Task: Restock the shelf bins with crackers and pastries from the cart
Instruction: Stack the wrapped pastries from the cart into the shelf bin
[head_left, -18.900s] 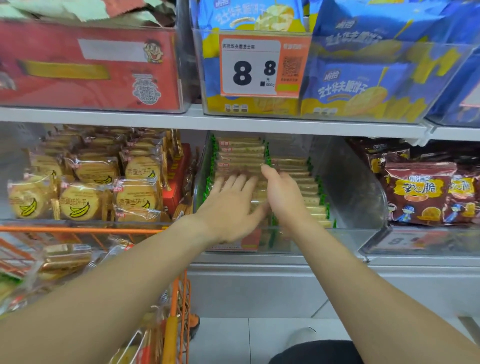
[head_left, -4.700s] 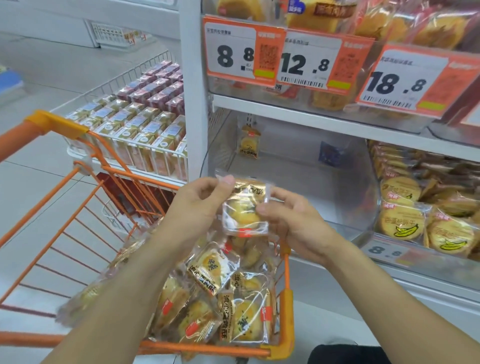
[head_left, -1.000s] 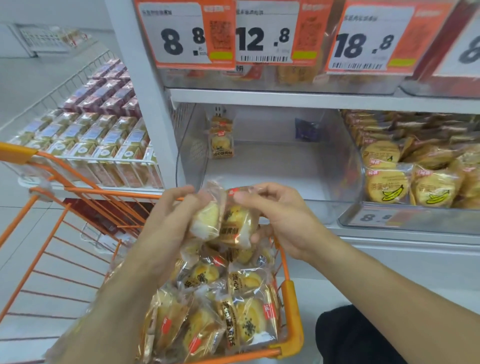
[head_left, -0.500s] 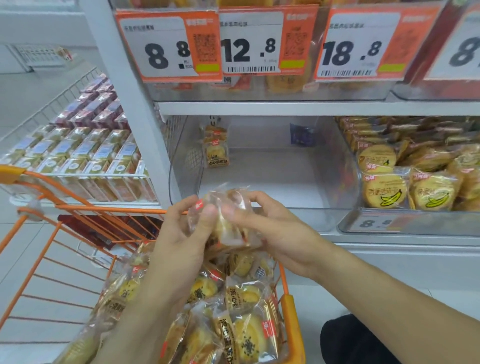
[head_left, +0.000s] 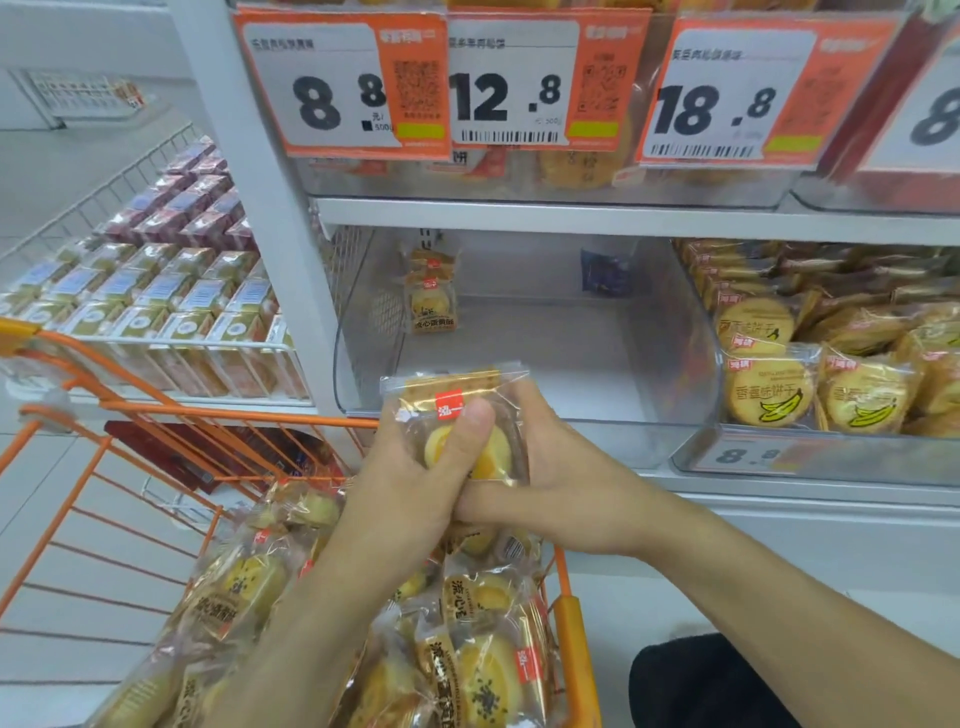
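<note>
Clear-wrapped round yellow pastry packet with a red label is held upright in front of the bin's near lip, above the cart. Left hand grips it from the left, thumb pressed across the front of the wrapper. Right hand has its grip curled round the right and bottom edges. Looks like more than one packet stacked in the grip; exact count can't be told.

Just behind it: clear plastic shelf bin on the lower shelf, nearly bare. Inside, at far left, 2 matching pastry packets stand one behind the other; at far right, 1 small dark blue packet.

Right of that, a second clear bin full of round banana-print biscuit packs; 3 clearly face the front, more behind, not countable. Its tag reads 8.8.

Below the hands: orange wire shopping cart with a heap of the same pastry packets, too jumbled to count.

Upper shelf carries 3 fully visible orange-and-white price tags: 8.8, 12.8, 18.8; a fourth is cut off at the right edge.

Far left: white wire rack holding rows of small boxed goods.
</note>
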